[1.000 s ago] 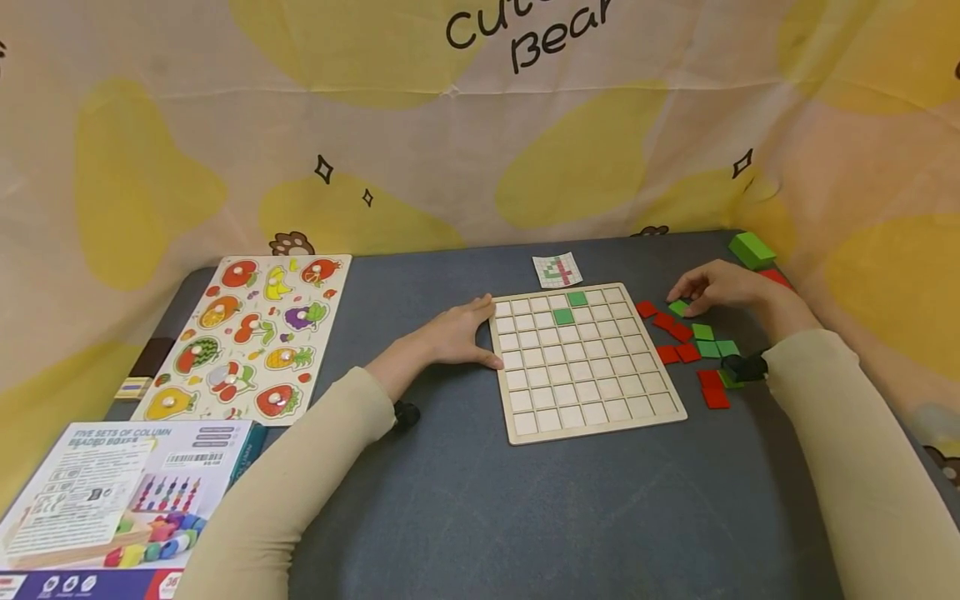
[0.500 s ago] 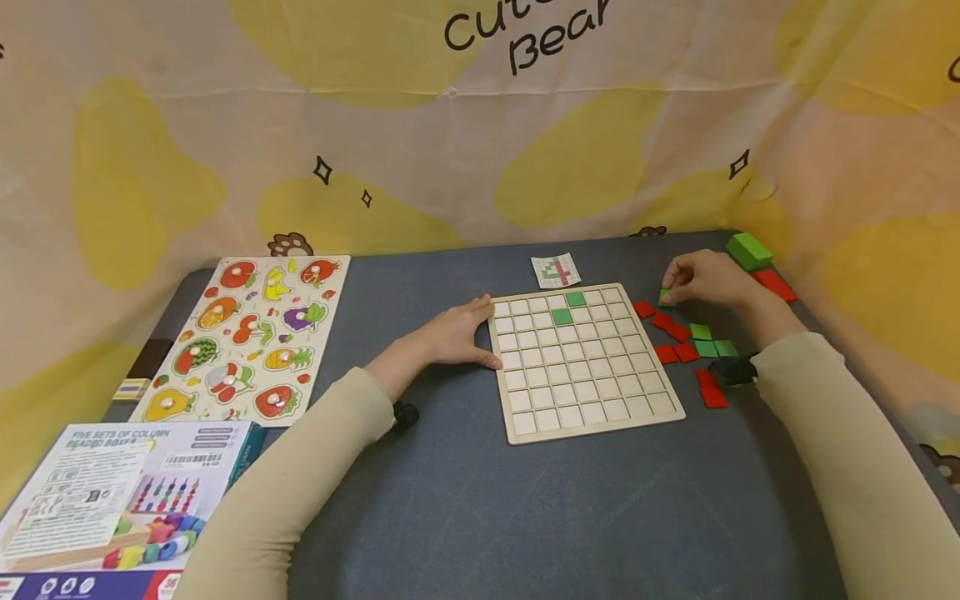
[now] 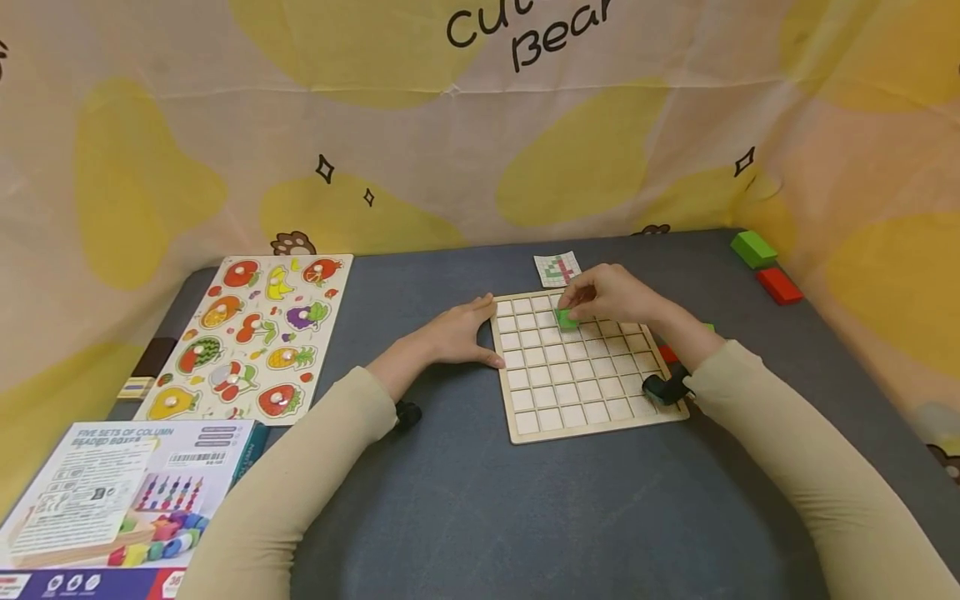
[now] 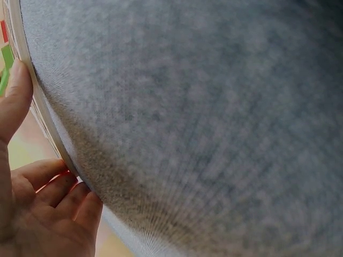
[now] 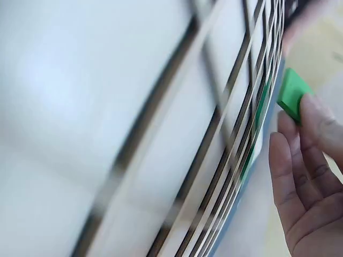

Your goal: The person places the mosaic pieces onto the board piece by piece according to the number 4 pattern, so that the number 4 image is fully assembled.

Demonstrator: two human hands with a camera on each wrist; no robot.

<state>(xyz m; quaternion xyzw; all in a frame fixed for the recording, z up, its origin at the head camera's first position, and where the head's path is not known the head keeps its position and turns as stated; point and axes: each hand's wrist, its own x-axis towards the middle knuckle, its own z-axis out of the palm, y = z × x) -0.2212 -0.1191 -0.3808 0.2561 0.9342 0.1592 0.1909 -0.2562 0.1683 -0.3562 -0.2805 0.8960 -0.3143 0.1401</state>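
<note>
Flat on the table lies a pale wooden grid board (image 3: 579,392). At its left edge rests my left hand (image 3: 453,333), fingers spread and thumb against the rim; the left wrist view shows the thumb (image 4: 20,93) right at that edge. My right hand (image 3: 617,293) pinches a green square tile (image 3: 566,320) between thumb and fingers, over the board's upper rows. Seen from the right wrist, the held tile (image 5: 292,92) is tilted, and two green patches show in the grid beyond. In the head view the hand and held tile cover those cells.
Behind the board lies a small pattern card (image 3: 551,269). Loose red tiles (image 3: 667,353) to the right are mostly hidden by my right forearm. A green block (image 3: 753,249) and a red block (image 3: 780,286) sit back right. Left are a fruit puzzle (image 3: 341,267) and a box (image 3: 82,492).
My right hand has picked up a green tile from the loose tiles at the right and carried it left over the board. The left hand has stayed at the board's edge.
</note>
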